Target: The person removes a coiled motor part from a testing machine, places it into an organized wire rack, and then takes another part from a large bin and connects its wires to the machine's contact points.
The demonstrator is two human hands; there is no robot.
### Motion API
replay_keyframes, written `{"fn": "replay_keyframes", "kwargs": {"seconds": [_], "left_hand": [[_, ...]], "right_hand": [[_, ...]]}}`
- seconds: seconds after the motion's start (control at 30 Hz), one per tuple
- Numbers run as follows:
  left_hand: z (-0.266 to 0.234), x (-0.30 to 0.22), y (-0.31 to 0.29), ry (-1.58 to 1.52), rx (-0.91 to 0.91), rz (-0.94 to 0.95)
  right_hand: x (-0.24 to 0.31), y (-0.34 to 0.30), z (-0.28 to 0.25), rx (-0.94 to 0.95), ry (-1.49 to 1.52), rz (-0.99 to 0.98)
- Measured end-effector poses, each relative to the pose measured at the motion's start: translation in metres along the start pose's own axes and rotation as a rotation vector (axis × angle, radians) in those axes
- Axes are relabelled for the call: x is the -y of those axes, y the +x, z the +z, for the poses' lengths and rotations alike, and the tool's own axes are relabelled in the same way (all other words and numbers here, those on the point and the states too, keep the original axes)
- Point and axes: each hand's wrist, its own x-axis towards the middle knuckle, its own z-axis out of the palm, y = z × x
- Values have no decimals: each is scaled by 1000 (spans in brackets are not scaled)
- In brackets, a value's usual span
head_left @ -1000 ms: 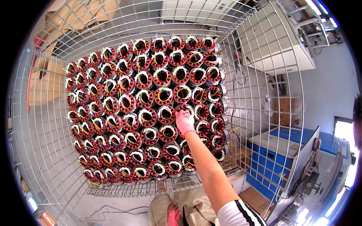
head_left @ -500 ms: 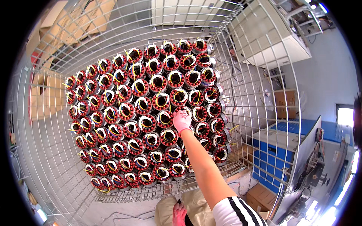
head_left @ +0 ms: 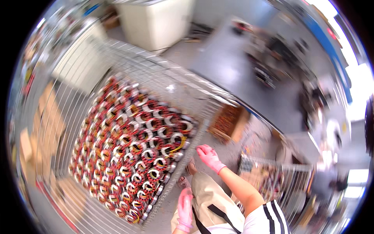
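Many motor stators (head_left: 136,146), with red coils around dark round openings and white and yellow leads, stand in packed rows inside a wire mesh cage (head_left: 177,165). My right hand (head_left: 210,157), in a pink glove, hangs just outside the cage's near right side. Its fingers are loosely stretched, and nothing shows in them. Lower down, beside my trouser leg, my left hand (head_left: 185,208) is in a pink glove too, fingers extended and holding nothing visible. Motion blurs the stators.
Ahead on the right is a grey worktable (head_left: 230,58) with blurred equipment on it. An open cardboard box (head_left: 229,121) of small reddish pieces sits beneath its edge. A second wire basket (head_left: 269,171) with parts stands right of me. Pale cabinets (head_left: 154,23) are at the back.
My view has swung to the right. My right hand has left the stators and come out of the cage empty. My left hand still hangs low by my leg.
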Motion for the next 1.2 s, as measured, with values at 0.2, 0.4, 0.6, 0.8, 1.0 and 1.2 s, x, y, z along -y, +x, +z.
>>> {"fn": "replay_keyframes", "kwargs": {"seconds": [0.2, 0.4, 0.6, 0.8, 1.0, 1.2], "left_hand": [[97, -1, 0, 565, 532, 198], [283, 85, -36, 1145, 1151, 657], [449, 248, -52, 1389, 1179, 1092], [486, 353, -34, 1697, 768, 1515], [493, 357, -36, 1832, 729, 1411], [494, 365, -43, 1916, 666, 1366]], "right_hand": [[-169, -245, -165, -944, 515, 565], [-302, -520, -172, -1497, 808, 913], [-413, -580, -174, -1249, 923, 1007], [-628, -525, -226, -1160, 345, 1173], [-792, -478, -292, -1066, -184, 1155], [-822, -448, -286, -1070, -229, 1152]]}}
